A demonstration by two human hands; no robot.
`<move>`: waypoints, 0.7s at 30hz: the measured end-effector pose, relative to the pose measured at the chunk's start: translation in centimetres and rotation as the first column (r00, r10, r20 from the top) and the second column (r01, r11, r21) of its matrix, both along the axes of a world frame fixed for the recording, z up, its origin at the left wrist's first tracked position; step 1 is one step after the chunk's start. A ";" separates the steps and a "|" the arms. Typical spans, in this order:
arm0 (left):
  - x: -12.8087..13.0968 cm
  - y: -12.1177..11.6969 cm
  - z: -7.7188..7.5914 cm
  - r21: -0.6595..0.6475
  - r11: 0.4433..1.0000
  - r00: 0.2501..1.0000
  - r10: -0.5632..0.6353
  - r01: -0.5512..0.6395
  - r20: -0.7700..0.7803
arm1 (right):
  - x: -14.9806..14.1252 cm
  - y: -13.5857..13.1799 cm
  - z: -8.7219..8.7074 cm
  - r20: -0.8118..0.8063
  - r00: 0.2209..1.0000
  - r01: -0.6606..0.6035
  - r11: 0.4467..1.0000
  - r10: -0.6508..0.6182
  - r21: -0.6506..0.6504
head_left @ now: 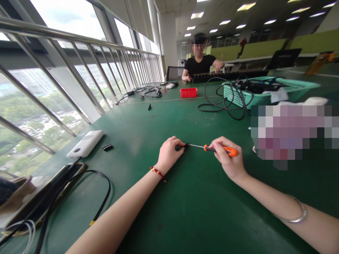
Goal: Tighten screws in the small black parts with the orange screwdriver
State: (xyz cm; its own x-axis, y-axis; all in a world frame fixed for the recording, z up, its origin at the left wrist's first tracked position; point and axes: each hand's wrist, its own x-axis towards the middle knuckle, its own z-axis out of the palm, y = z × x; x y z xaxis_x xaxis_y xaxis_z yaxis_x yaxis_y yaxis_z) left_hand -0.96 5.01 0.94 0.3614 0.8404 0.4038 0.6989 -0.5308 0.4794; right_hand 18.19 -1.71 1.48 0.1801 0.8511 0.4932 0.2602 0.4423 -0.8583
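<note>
In the head view my right hand (229, 158) is closed round the orange and black handle of a screwdriver (231, 151). Its thin metal shaft points left. The tip meets a small black part (186, 145) pinched between the thumb and fingers of my left hand (171, 152). Most of that part is hidden by my fingers, so its kind cannot be made out. Both hands are just over the green table. Off to the left lies a small black block-like piece (107, 147), apart from my hands.
A white power bank (86, 143) and black cables (99, 173) lie at left. Further off are a small black piece (149, 107), a red tray (189, 92) and a teal basket (235, 94) with trailing cables. A person (200, 63) sits at the far end. A metal railing (87, 46) borders the left.
</note>
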 end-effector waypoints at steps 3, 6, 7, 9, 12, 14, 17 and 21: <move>0.0 0.0 0.0 -0.014 1.000 1.000 -0.007 0.007 0.015 | 0.0 0.1 -0.2 0.005 1.000 -0.004 1.000 0.004 -0.002; -0.1 0.1 -0.1 -0.020 1.000 0.999 -0.020 0.020 0.031 | 0.0 0.1 -0.1 0.029 1.000 0.012 1.000 -0.012 0.007; -0.1 0.1 -0.1 -0.023 0.999 0.999 -0.025 0.026 0.037 | 0.0 0.1 -0.1 0.039 0.999 0.018 1.000 -0.018 0.010; -0.2 0.2 -0.2 -0.034 0.999 0.998 -0.035 0.037 0.057 | -0.1 -0.1 0.2 0.075 0.997 0.034 0.999 -0.035 0.019; -0.2 0.2 -0.2 -0.047 0.998 0.995 -0.048 0.053 0.087 | -0.2 -0.3 0.5 0.126 0.990 0.065 0.997 -0.068 0.032; -0.2 0.2 -0.2 -0.052 0.997 0.994 -0.049 0.054 0.097 | -0.4 -0.3 0.5 0.120 0.990 0.067 0.996 -0.073 0.050; -0.2 0.1 0.0 -0.059 0.997 0.994 -0.048 0.054 0.102 | -0.7 -0.2 0.2 0.056 0.997 0.049 0.992 -0.055 0.115; -0.2 0.2 0.1 -0.067 0.996 0.993 -0.055 0.062 0.106 | -1.0 -0.3 0.0 0.046 0.997 0.058 0.993 -0.063 0.104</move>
